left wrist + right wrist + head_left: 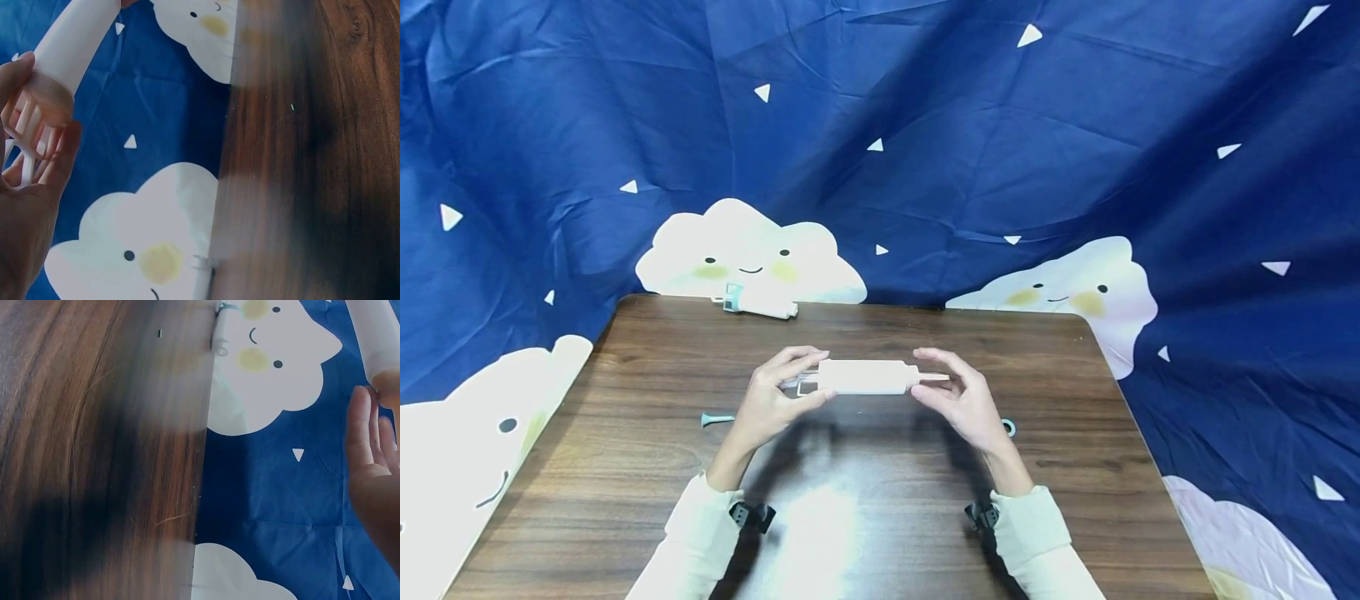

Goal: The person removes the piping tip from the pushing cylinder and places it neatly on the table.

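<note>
A white syringe-like tube (863, 377) is held level above the table between both hands. My left hand (775, 396) grips its left end, thumb below and fingers above, around an open-ribbed white handle (28, 134). At the other end, a thin white nozzle (934, 377) points into my right hand (962, 400). The thumb and fingers of that hand hold the collar beside the nozzle. In the right wrist view the tube (378, 337) is cut off by the frame edge, and the right thumb cannot be seen.
A second white tube with a teal collar (760, 303) lies at the table's back edge. A small teal flared piece (717, 419) lies left of the left hand. Behind the right wrist is a teal ring (1008, 427), partly covered. Blue cloth (925, 108) hangs behind the wooden table (1060, 375).
</note>
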Motion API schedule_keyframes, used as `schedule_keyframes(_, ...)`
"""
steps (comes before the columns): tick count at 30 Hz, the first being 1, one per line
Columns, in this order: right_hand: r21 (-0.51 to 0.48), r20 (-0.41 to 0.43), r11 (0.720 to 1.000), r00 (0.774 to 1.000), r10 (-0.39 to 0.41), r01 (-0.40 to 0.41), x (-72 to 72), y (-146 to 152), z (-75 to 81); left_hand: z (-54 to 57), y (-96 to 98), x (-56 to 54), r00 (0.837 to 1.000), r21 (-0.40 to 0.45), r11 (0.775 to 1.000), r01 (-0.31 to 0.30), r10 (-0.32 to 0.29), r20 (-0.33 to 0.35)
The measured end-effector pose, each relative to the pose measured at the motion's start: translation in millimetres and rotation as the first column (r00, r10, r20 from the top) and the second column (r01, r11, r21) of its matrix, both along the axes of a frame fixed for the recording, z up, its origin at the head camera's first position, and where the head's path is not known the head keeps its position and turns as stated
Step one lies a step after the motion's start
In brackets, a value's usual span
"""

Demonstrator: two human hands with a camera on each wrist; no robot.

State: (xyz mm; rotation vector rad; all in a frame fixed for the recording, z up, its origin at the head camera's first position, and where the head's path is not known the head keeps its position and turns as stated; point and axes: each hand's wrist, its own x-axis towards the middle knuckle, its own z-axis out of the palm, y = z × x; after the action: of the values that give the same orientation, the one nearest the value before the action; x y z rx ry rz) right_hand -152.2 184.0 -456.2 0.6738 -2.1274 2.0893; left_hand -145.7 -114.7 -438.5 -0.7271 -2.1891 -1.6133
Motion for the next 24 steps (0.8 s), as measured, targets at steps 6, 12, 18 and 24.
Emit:
schedule_keyframes(6,-0.009,0.116,1.000,0.993,0.002,-0.001,-2.0,-0.9,-0.5,12.8,2.0,6.3,1.000,0.011,1.000,0.016,-0.016,0.004)
schedule_keyframes(12,0.007,0.021,1.000,1.000,0.022,-0.022,-1.8,0.4,0.5,10.9,2.0,5.9,1.000,0.022,1.000,0.010,-0.010,0.017)
schedule_keyframes(18,-0.032,0.132,0.999,0.991,0.033,-0.029,-0.8,-1.4,0.5,13.0,2.9,5.7,1.000,0.017,1.000,0.014,-0.014,-0.003)
schedule_keyframes(24,-0.036,0.134,0.999,0.990,0.043,-0.039,-0.5,-0.4,0.4,11.1,3.1,4.3,1.000,0.015,1.000,0.017,-0.016,-0.014)
